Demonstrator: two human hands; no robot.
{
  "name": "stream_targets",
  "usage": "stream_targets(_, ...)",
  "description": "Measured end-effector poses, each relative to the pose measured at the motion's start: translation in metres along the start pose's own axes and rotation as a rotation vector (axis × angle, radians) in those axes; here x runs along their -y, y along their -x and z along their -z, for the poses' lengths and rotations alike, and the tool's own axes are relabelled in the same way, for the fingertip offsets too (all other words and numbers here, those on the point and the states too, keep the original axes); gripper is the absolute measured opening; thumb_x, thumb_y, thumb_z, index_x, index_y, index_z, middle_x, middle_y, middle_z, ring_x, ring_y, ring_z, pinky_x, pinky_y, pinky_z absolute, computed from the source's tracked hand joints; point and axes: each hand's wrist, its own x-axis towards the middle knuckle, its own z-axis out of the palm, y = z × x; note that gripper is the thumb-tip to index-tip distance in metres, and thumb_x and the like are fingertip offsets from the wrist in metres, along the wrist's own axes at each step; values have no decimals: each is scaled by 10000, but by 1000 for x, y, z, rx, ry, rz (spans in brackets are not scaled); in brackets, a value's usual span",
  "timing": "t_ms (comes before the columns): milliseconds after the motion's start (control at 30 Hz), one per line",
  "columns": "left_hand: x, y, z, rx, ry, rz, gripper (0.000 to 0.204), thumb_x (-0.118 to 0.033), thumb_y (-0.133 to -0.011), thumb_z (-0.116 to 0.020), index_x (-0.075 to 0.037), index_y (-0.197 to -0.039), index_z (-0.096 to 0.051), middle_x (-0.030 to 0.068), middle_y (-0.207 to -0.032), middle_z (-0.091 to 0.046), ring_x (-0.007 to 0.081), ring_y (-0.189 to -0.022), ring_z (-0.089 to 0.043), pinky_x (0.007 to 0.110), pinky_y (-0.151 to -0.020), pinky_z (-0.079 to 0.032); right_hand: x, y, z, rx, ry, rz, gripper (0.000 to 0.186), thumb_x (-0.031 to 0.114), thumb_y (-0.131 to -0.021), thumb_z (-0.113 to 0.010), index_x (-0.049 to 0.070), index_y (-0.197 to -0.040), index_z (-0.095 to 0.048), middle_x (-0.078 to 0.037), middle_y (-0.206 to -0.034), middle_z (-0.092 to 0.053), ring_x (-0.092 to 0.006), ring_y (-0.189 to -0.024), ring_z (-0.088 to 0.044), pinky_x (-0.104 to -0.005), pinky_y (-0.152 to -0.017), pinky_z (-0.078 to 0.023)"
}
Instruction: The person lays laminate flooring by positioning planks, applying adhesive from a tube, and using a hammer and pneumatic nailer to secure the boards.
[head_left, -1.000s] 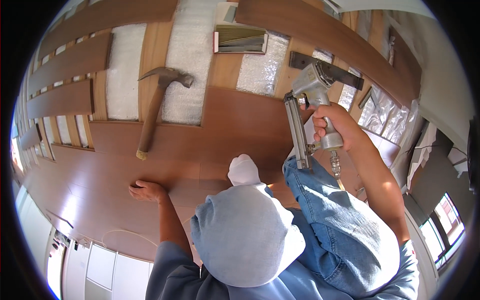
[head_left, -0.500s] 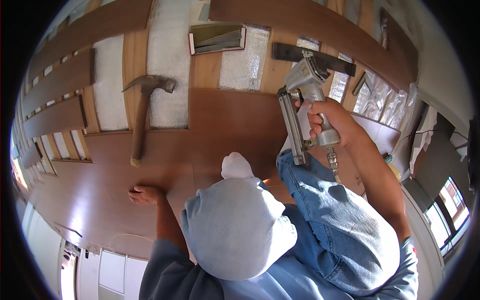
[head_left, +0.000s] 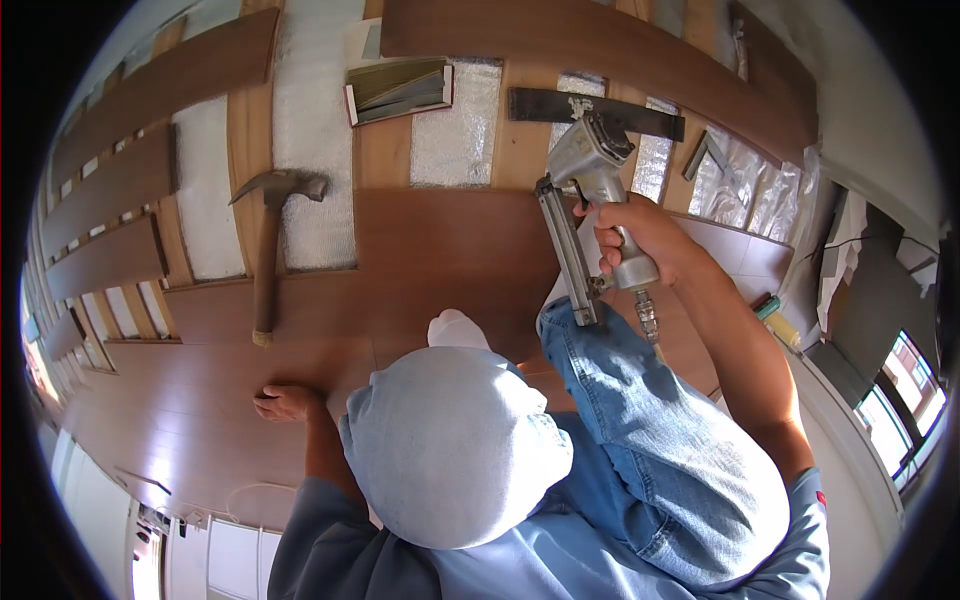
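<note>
My right hand [head_left: 635, 240] grips a silver pneumatic nail gun [head_left: 585, 160] by its handle, its long magazine over my jeans-covered right knee and a hose fitting hanging below. My left hand [head_left: 283, 403] rests open on the brown laminate floor [head_left: 200, 400], fingers slightly bent. Beyond it a claw hammer [head_left: 268, 240] lies across laid boards and exposed battens. Farther forward sit a box of nail strips [head_left: 400, 92] and a dark flat metal bar [head_left: 535, 103], partly hidden behind the gun.
Loose planks [head_left: 110, 180] lie over battens and silver underlay [head_left: 450, 130] at left and front, with a long plank [head_left: 600, 45] across the front. A green-and-yellow tube [head_left: 775, 320] lies at right by the wall and windows. A thin hose loops across the floor behind my left arm.
The view has turned slightly, so the surroundings and both hands appear shifted left, the hammer also lower. My right hand still holds the nail gun; my left hand stays on the floor.
</note>
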Motion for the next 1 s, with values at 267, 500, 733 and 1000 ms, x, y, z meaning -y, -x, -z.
stream_targets(267, 19, -5, -10, -6, 30, -22, 580, -387, -1056, -426, 25, -1459, -492, 228, -1507, -451, 374, -1427, -391, 521, -1174, -334, 2, 28, 66, -123, -32, -121, 308, 160, -907, -601, 10, -1176, -610, 9, -653, -484, -132, -545, -529, -341, -573, -528)
stream_targets(500, 18, -7, -15, -59, -21, -71, 547, -380, -1071, -426, -5, -1463, -498, 226, -1467, -475, 389, -1389, -425, 524, -1148, -365, -16, 37, 113, -26, -61, -50, 329, 137, -892, -599, -8, -1187, -601, 0, -636, -487, -135, -526, -517, -340, -562, -531)
stream_targets(733, -56, 58, 38, -51, 186, -661, 464, -275, -1048, -522, -55, -1457, -522, 208, -1396, -514, 393, -1298, -488, 516, -1085, -409, -27, 30, 128, 17, -65, -8, 351, 130, -888, -585, -51, -1189, -589, -25, -642, -513, -166, -504, -537, -339, -552, -537)
stream_targets(1000, -311, 193, 34, 327, 605, -1380, 400, -96, -971, -642, -75, -1369, -599, 183, -1273, -592, 390, -1178, -553, 505, -1024, -441, -26, 30, 137, 77, -87, -7, 370, 117, -893, -565, -27, -1234, -584, -24, -656, -511, -166, -527, -549, -365, -581, -555)
